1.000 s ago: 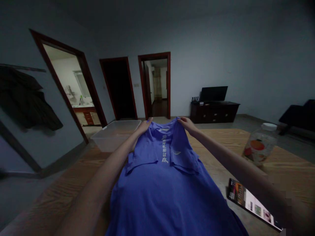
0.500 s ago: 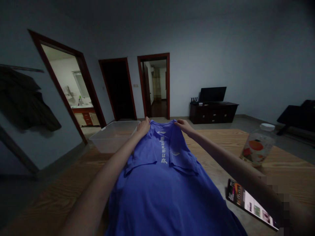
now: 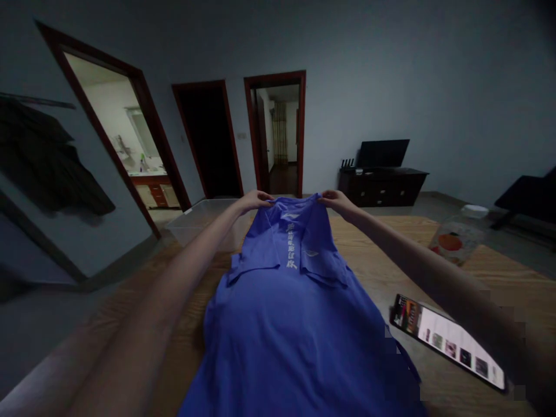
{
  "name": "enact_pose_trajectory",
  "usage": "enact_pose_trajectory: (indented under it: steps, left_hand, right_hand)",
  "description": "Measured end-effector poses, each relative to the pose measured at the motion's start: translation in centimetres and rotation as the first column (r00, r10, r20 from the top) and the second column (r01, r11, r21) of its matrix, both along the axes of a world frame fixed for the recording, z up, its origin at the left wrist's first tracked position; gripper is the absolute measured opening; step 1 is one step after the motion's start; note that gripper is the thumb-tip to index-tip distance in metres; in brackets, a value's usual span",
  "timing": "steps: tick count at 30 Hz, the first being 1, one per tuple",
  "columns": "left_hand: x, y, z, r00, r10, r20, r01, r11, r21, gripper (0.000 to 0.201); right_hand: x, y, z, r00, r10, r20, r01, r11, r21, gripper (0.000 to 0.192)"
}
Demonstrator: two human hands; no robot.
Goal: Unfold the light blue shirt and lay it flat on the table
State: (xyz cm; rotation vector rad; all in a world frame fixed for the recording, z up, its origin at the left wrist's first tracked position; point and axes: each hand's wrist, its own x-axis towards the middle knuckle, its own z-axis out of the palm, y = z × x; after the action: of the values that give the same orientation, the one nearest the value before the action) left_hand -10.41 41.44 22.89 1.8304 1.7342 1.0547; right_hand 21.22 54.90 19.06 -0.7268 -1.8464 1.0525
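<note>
2 hands, left hand and right hand, pinching 1 blue shirt

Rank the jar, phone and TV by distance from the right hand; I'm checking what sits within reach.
From the right hand:
1. Jar, on the table to its right.
2. Phone, on the table's near right.
3. TV, across the room.

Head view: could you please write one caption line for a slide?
Both hands, left hand and right hand, grip the far edge of a blue shirt spread on a wooden table.
</note>
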Motion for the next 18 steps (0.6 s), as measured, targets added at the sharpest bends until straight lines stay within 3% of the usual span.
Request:
enact_pose_trajectory:
  steps: [6,11,14,15,18]
  left_hand:
    - [2.0,-5.8,1.1,0.989,-0.079,0.127,0.064,0.990,0.122,0.042]
    - [5.3,-15.7,-0.2,0.983,-0.158,0.095,0.142,0.977,0.160,0.056]
    - [7.7,-23.9,-3.2,0.975,-0.209,-0.077,0.218,0.967,0.133,0.018]
    - [8.5,-26.8,-4.7,0.963,-0.215,-0.161,0.236,0.964,0.121,0.016]
    - [10.5,-34.5,-10.4,0.877,-0.257,-0.406,0.313,0.946,0.078,0.047]
  right_hand:
    - [3.3,-5.2,2.0,0.996,0.079,-0.031,-0.079,0.997,0.020,0.035]
    - [8.0,-13.0,1.1,0.987,0.160,0.014,-0.161,0.982,0.096,0.039]
    - [12.1,-20.4,-1.5,0.938,0.262,0.228,-0.310,0.927,0.209,0.020]
    - [13.4,-23.2,-2.8,0.911,0.269,0.313,-0.352,0.902,0.249,0.013]
    - [16.7,-31.3,-7.9,0.814,0.242,0.528,-0.463,0.819,0.338,0.019]
